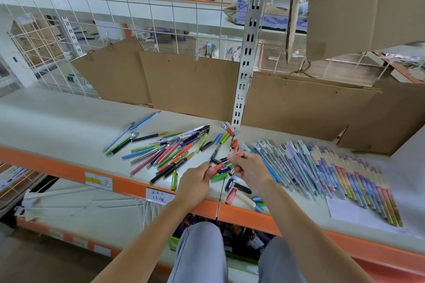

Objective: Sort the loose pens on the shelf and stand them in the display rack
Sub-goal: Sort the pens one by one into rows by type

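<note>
A heap of loose pens (pixel 170 151) in green, red, blue and black lies on the white shelf (pixel 57 122). To its right, a long row of pastel pens (pixel 322 172) lies side by side. Loose caps and short pen pieces (pixel 232 186) are scattered near the shelf's front edge. My left hand (pixel 195 182) pinches a red pen piece at its fingertips. My right hand (pixel 249 169) pinches a small red-and-black pen piece, close beside the left hand. No display rack is in view.
Cardboard sheets (pixel 193 82) lean against the wire grid behind the shelf, beside a slotted metal upright (pixel 243 76). The shelf's orange front rail (pixel 69 167) carries paper labels. A white paper sheet (pixel 349 213) lies under the pen row. A large cardboard box (pixel 368 7) hangs overhead at right.
</note>
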